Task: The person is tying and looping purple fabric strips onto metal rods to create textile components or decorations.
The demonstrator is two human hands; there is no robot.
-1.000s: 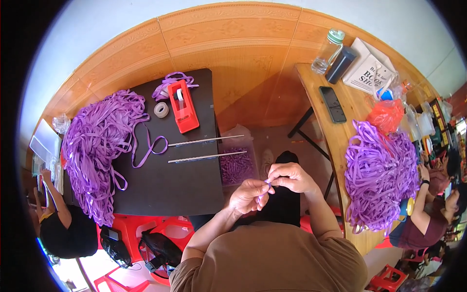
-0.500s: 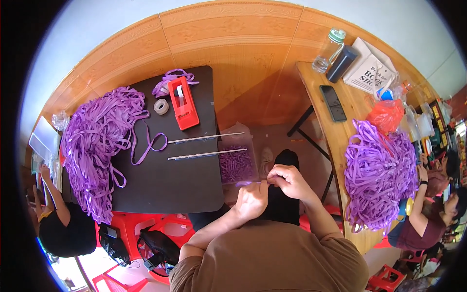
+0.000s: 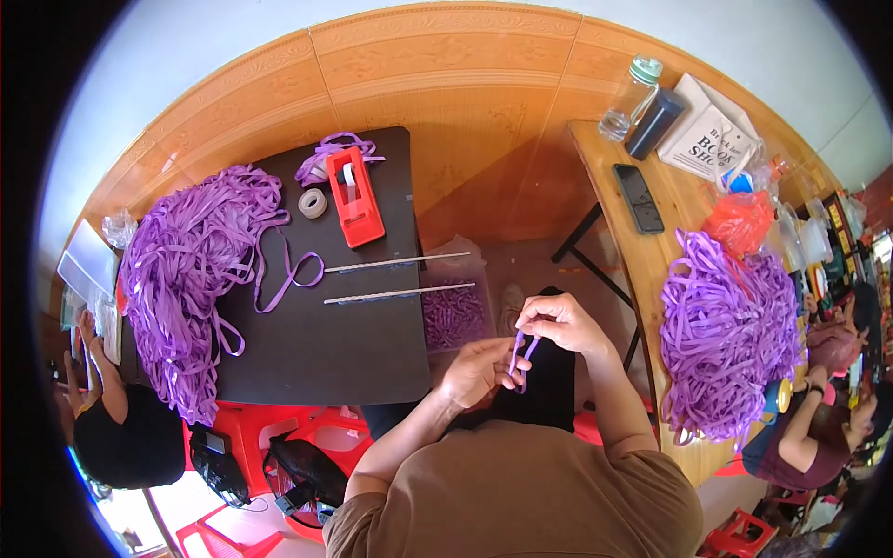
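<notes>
A looped purple ribbon [image 3: 531,350] hung from the right hand [image 3: 565,325], whose thumb and fingertips were pinched on its top; its long axis ran from that grip toward the wearer's body, slightly leftward. The left hand [image 3: 476,370] met its lower part, its hold impossible to tell. Ribbon heaps lay well left [image 3: 191,270] and right [image 3: 726,344] of the grip, a bin [image 3: 456,351] just beyond-left.
</notes>
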